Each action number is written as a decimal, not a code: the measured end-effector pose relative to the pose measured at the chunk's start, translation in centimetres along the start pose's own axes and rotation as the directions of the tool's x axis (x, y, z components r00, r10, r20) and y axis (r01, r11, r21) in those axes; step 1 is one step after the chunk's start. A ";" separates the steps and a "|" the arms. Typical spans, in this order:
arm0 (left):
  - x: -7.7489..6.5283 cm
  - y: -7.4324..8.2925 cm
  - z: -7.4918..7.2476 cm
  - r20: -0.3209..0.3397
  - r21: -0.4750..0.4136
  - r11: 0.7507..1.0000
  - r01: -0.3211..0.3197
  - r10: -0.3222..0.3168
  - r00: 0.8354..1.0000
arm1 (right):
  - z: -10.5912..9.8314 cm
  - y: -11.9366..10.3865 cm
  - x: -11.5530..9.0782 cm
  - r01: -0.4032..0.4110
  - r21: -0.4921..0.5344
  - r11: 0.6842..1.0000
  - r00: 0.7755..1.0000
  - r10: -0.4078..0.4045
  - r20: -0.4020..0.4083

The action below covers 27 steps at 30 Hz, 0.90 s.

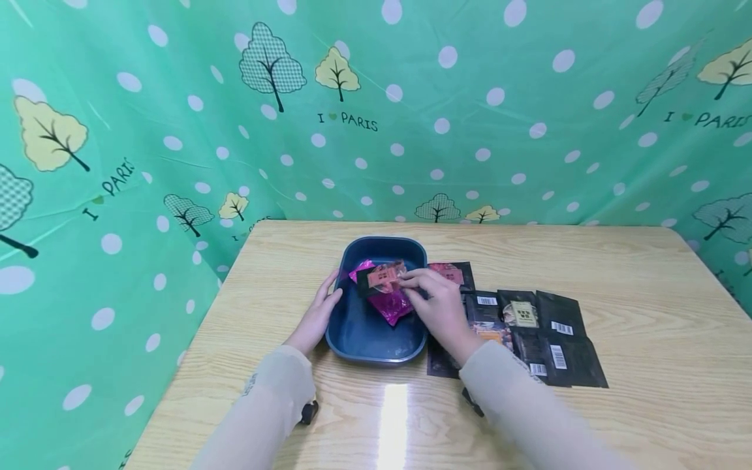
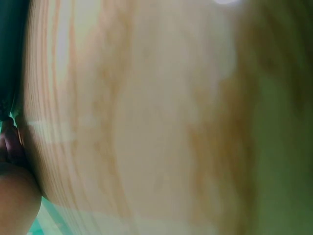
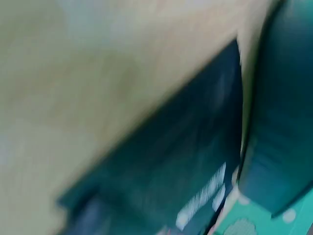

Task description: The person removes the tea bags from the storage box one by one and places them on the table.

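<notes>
A dark blue plastic bin (image 1: 376, 349) stands on the table, with shiny magenta packets (image 1: 392, 308) inside. Above them, my right hand (image 1: 439, 307) pinches the right end of a black packet with a red label (image 1: 380, 279) between thumb and fingertips. My left hand (image 1: 318, 318) rests against the bin's left side, fingers fairly straight along the wall. At the left edge of the left wrist view, part of that hand (image 2: 18, 196) shows beside the dark bin wall (image 2: 12, 54). The right wrist view is blurred and does not show the right hand.
Right of the bin lie several flat black packets (image 1: 566, 359), some with barcodes, others with picture labels. One with a red label (image 1: 464, 273) lies at the bin's upper right. Small black objects (image 1: 309, 412) show beside the sleeves. A green polka-dot curtain (image 1: 411, 150) hangs behind the wooden table (image 1: 646, 287).
</notes>
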<state>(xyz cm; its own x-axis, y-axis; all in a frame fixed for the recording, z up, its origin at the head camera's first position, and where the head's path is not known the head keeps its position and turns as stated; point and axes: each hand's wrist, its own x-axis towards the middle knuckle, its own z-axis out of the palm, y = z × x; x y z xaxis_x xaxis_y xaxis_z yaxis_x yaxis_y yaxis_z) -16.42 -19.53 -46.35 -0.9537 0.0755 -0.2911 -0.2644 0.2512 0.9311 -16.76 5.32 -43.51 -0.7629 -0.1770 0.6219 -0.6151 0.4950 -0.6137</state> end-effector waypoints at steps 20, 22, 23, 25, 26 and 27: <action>-0.1 -0.1 0.1 0.005 -0.008 1.000 0.000 0.001 1.000 | -10.3 5.7 1.7 0.009 -0.263 0.965 1.000 -0.009 0.000; -0.1 -0.1 0.1 0.005 -0.011 1.000 0.003 -0.003 1.000 | -11.1 6.4 1.5 -0.008 -0.283 0.959 1.000 0.010 0.003; -0.1 -0.1 0.1 0.004 -0.011 1.000 0.003 -0.003 1.000 | -11.5 6.6 1.3 -0.017 -0.289 0.957 1.000 0.021 0.009; -0.1 0.0 0.1 0.002 -0.015 1.000 0.010 -0.010 1.000 | -12.0 7.1 1.1 -0.037 -0.307 0.951 0.999 0.046 0.023; -0.1 0.0 0.1 0.004 -0.013 1.000 0.005 -0.005 1.000 | -12.3 7.3 1.0 -0.047 -0.314 0.948 0.998 0.059 0.031; -0.1 0.1 0.1 0.005 -0.011 1.000 0.004 -0.004 1.000 | -12.5 7.5 0.8 -0.058 -0.322 0.945 0.996 0.075 0.040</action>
<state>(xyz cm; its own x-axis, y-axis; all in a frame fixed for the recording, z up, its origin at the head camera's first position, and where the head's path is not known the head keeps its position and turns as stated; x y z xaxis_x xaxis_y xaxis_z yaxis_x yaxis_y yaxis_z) -16.36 -19.42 -46.30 -0.9519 0.0790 -0.2962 -0.2701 0.2407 0.9323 -19.50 19.53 -41.52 -0.8142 -0.1736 0.5540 -0.4729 0.7519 -0.4594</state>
